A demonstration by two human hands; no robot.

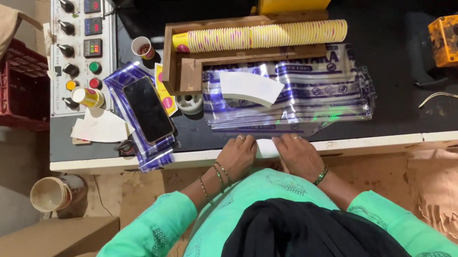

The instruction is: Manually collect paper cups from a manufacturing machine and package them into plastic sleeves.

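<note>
We're looking down on a small factory floor, a paper-cup packing station by the look of it. There's the control panel (81, 37) on our left, studded with black knobs, coloured push buttons and little red digital readouts. Over on the right sits an orange button box (455, 38) with a red and a green button, cables trailing off it. A long nested stack of paper cups (262, 36) lies in a wooden cradle (182, 60) on the black machine bench (415, 104), with a pile of clear printed sleeves (313, 95) beside it. Red plastic crate (15, 84) and cardboard cartons (50, 237) ring the station.
</note>
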